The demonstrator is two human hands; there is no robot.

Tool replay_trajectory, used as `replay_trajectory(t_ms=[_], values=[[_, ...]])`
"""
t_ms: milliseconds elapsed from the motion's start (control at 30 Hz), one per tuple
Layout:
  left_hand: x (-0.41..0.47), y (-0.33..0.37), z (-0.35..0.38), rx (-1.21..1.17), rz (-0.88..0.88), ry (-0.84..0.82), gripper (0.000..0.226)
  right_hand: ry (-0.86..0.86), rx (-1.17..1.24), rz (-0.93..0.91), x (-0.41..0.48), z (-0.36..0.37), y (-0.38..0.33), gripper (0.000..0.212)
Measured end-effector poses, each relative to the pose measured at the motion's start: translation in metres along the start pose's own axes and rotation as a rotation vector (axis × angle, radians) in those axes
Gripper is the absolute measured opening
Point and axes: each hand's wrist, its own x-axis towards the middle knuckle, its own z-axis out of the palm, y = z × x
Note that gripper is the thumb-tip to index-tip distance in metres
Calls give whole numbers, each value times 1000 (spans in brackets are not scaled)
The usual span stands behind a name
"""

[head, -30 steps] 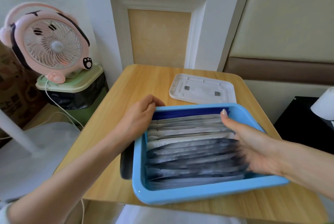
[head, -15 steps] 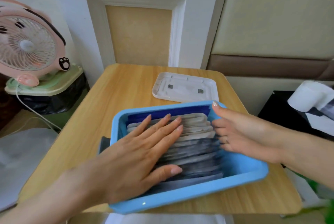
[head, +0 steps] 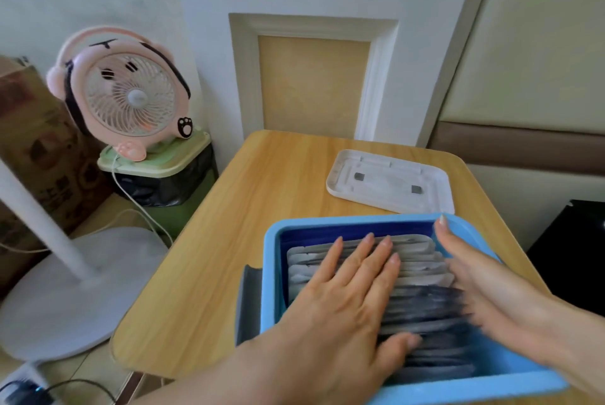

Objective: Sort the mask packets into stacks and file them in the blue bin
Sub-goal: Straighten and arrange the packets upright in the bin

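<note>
A blue bin [head: 271, 277] stands at the near right of the wooden table [head: 235, 234]. Mask packets [head: 422, 277] stand filed in a row inside it, pale grey ones at the back and dark ones toward me. My left hand [head: 343, 303] lies flat on top of the packets with its fingers straight and spread. My right hand [head: 484, 287] is flat against the right ends of the packets, inside the bin's right wall, its fingers straight and a little blurred.
A white lid [head: 389, 182] lies upside down on the table behind the bin. A dark flat object [head: 247, 303] sits against the bin's left wall. Left of the table are a pink fan [head: 127, 97] on a green trash can [head: 160, 175] and a white stand base [head: 65, 290].
My left hand moved from the bin's left wall onto the top of the packets and stays pressed there. My right hand remains along the packets' right ends. The camera view shifted.
</note>
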Motion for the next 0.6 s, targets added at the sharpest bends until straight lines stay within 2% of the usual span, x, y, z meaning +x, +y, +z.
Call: replay_trajectory(t_ms=[167,267,300,367,467,533,600], values=[[-3,1,-7,-78,-31,2,73,48,-18,-37,5,-1,3,69],[-5,1,-16,-31,-89,-29,71,21,-73,-51,1,1,1,71],[-5,1,-19,-60,-84,-92,72,5,-98,-48,0,0,1,73],[-5,1,-14,-73,-30,-112,75,-12,-112,-38,-2,1,0,77],[-5,5,-23,-79,-27,-148,76,62,-110,-28,-2,1,1,71],[-9,0,-23,-145,-78,-53,79,84,-112,-20,-7,3,-1,65],[-13,-14,-22,-282,-203,227,76,55,-123,23,-13,2,-5,61]])
